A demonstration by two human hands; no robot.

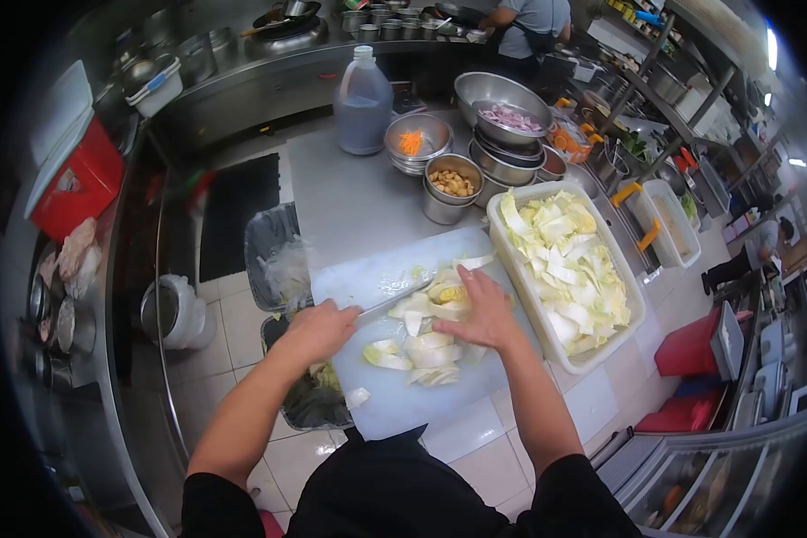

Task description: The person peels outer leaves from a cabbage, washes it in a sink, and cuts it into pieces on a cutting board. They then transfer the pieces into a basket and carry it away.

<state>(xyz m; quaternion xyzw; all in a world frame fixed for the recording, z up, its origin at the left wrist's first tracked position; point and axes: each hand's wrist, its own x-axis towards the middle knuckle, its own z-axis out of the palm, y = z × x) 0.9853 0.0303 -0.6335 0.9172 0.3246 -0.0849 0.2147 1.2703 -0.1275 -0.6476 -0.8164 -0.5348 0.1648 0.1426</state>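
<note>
My left hand is closed around the handle of a knife, whose blade reaches right across a white cutting board. Cut napa cabbage lies in the middle of the board, partly over the blade's far end. My right hand is at the right side of this cabbage, thumb and fingers spread; its fingertips seem to touch the leaves. More cabbage pieces lie closer to me. Right of the board, a white plastic basket is heaped with cut cabbage.
Behind the board stand a jug of dark liquid, a bowl with shredded carrot, a pot of brown chunks and a steel bowl of sliced onion. Lined bins sit at the left. A person stands at the back counter.
</note>
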